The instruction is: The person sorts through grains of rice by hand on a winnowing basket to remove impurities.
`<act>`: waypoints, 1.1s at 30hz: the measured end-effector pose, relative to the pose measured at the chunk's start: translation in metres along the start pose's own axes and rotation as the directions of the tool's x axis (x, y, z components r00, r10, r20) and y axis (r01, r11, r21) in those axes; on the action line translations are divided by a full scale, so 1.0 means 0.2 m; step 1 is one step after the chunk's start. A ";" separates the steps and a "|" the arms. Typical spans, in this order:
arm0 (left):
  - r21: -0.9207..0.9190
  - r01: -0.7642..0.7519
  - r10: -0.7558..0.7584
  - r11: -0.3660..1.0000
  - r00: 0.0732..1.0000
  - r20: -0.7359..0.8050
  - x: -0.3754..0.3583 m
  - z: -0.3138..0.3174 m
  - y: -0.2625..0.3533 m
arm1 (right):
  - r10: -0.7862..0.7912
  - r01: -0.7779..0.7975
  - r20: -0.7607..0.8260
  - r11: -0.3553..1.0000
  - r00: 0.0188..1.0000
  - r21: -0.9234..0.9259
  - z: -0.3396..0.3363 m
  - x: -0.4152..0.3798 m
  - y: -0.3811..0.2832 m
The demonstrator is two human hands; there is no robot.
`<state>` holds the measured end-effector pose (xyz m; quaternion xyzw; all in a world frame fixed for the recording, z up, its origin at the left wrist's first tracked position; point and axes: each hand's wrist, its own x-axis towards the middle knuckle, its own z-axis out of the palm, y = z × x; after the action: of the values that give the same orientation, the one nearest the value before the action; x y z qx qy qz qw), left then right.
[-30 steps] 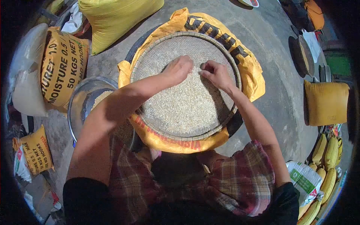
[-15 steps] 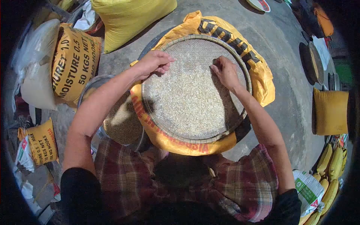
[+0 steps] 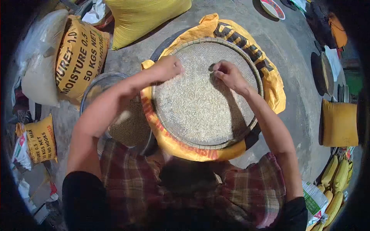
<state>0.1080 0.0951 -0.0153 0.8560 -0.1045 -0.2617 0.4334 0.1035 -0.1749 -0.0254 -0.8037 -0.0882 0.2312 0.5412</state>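
Note:
A round woven winnowing tray (image 3: 211, 40) holds a thin, spread layer of pale grains (image 3: 196, 111). It rests on a yellow printed sack (image 3: 274, 94) in front of my lap. Over the tray's upper left part is my left hand (image 3: 168, 68), closed with its fingers curled in. My right hand (image 3: 230, 76) hovers over the upper right part, thumb and fingertips pinched together. Anything in either pinch is too small or hidden to make out. The right arm throws a dark shadow across the grains.
Left of the tray, partly under my left forearm, a wide basin (image 3: 89, 89) contains brownish grain (image 3: 129, 129). Full sacks (image 3: 83, 54) stand further left, with a large yellow sack (image 3: 144, 19) behind. Bananas (image 3: 334, 192) and a yellow cushion-like bundle (image 3: 339, 123) lie at right.
The view has shifted slightly. My left hand's fingers have curled in more tightly. My right hand has moved a little left over the tray, its fingertips still together.

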 end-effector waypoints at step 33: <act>-0.407 0.176 -0.118 0.896 0.979 0.164 -0.20 -0.18 0.01 | -0.179 0.194 0.211 0.979 0.961 -0.056 0.46 0.14 -0.22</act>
<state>0.0943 0.1344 0.0175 0.7286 -0.0098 -0.3674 0.5780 0.0898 -0.0704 -0.0223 -0.7836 -0.2275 0.2573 0.5177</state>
